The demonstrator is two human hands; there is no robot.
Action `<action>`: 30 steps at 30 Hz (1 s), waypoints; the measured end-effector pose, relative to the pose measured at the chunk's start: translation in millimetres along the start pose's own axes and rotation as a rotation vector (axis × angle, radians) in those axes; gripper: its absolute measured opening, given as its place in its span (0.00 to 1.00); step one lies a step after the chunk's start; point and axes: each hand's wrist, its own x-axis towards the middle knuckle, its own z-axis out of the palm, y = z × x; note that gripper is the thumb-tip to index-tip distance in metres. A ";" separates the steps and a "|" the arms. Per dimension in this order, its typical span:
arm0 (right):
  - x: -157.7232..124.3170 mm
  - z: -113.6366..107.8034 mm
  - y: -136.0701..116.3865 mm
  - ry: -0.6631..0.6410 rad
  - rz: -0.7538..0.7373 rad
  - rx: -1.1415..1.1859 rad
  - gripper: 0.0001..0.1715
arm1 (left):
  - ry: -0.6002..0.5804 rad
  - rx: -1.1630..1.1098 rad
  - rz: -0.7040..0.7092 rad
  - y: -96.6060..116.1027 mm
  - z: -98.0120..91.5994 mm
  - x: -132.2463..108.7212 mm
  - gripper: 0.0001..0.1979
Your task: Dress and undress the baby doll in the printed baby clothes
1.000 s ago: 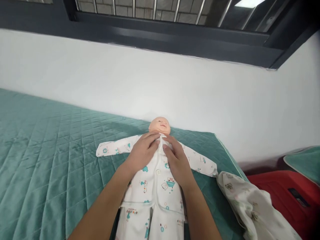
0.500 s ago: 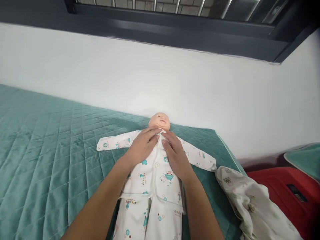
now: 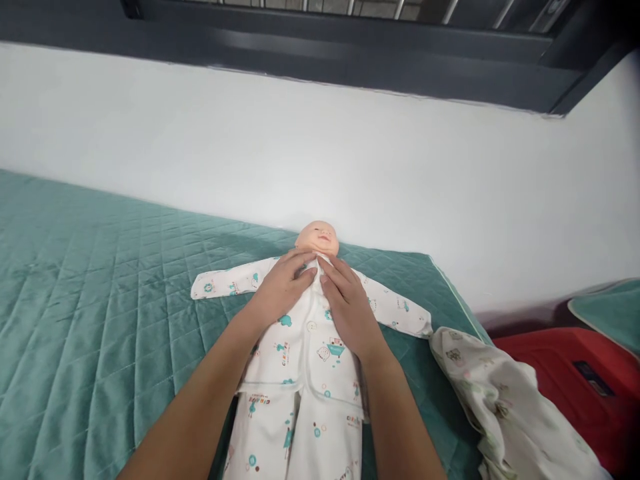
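Note:
A baby doll (image 3: 317, 238) lies face up on a green quilted cover (image 3: 125, 287), its sleeves spread to both sides. It wears a white printed jacket (image 3: 295, 347) over matching trousers (image 3: 325, 443). On the upper chest, my left hand (image 3: 286, 283) pinches the jacket's front edge just below the neck. My right hand (image 3: 347, 300) lies on the other side of the front opening, its fingers closed on the fabric near the collar. The fingertips of both hands nearly meet there. A button (image 3: 311, 326) shows lower on the jacket front.
A crumpled white printed cloth (image 3: 515, 407) lies to the right, by the sleeve end. Beyond it are a red object (image 3: 560, 367) and a green padded piece (image 3: 610, 310). A white wall (image 3: 300, 147) rises behind the doll, below a dark window frame (image 3: 300, 47).
The view has shifted slightly. My hands remain at the collar, with the fingers of both making small movements on the fabric.

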 end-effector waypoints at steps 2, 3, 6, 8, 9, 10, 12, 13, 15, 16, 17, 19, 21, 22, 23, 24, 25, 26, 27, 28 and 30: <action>-0.8 1.2 0.1 0.018 -0.009 -0.020 0.26 | -0.013 0.018 -0.007 1.3 -0.4 0.3 0.17; -1.3 1.8 -0.6 0.028 0.005 -0.028 0.26 | -0.015 0.024 -0.015 1.8 -0.4 0.6 0.17; -2.3 3.1 -4.6 0.057 0.092 -0.051 0.27 | -0.020 0.036 -0.032 2.6 -0.5 1.2 0.17; -2.4 3.1 -6.9 0.065 0.132 -0.054 0.27 | -0.023 0.045 -0.031 2.6 -0.6 1.3 0.18; -2.3 2.9 -7.4 0.068 0.144 -0.048 0.27 | -0.025 0.051 -0.027 2.6 -0.7 1.1 0.18; -2.0 2.5 -7.4 0.068 0.152 -0.036 0.27 | -0.027 0.057 -0.021 2.5 -0.9 0.9 0.18; -1.1 1.6 -5.9 0.065 0.170 0.014 0.27 | -0.032 0.071 -0.011 2.5 -1.4 0.3 0.19; -0.7 1.2 -4.7 0.069 0.181 0.050 0.26 | -0.038 0.079 -0.010 2.5 -1.6 0.0 0.19; -0.1 0.7 -2.3 0.080 0.205 0.135 0.23 | -0.046 0.100 -0.015 2.6 -1.8 -0.5 0.20; 0.1 0.8 -1.5 0.087 0.216 0.178 0.21 | -0.051 0.112 -0.015 2.7 -1.8 -0.6 0.20; 0.0 1.0 -1.2 0.101 0.232 0.223 0.19 | -0.055 0.123 -0.013 2.8 -1.8 -0.5 0.21; -0.5 1.9 -2.3 0.147 0.280 0.310 0.16 | -0.064 0.140 -0.002 3.2 -1.8 -0.4 0.21; -1.5 2.6 -5.0 0.211 0.328 0.382 0.14 | -0.068 0.140 0.001 4.0 -1.9 -0.4 0.21; -2.0 2.6 -6.6 0.237 0.342 0.409 0.13 | -0.066 0.132 -0.003 4.7 -2.1 -0.7 0.20; -2.5 2.5 -8.1 0.254 0.348 0.429 0.12 | -0.060 0.119 -0.008 5.3 -2.4 -1.2 0.19; -3.0 2.0 -9.4 0.265 0.350 0.442 0.12 | -0.051 0.099 -0.013 6.1 -2.9 -1.8 0.18; -3.4 1.4 -10.3 0.269 0.352 0.452 0.10 | -0.039 0.074 -0.014 6.8 -3.6 -2.7 0.17; -3.7 0.4 -10.8 0.265 0.353 0.458 0.09 | -0.028 0.046 -0.011 7.4 -4.6 -3.7 0.15; -3.9 -0.7 -10.8 0.256 0.352 0.460 0.08 | -0.024 0.020 -0.005 7.9 -5.9 -4.8 0.13; -4.2 -2.0 -10.3 0.241 0.346 0.463 0.08 | -0.030 -0.002 0.001 8.4 -7.5 -5.8 0.12; -4.9 -4.8 -8.0 0.189 0.327 0.481 0.08 | -0.078 -0.023 0.007 8.9 -11.8 -7.4 0.10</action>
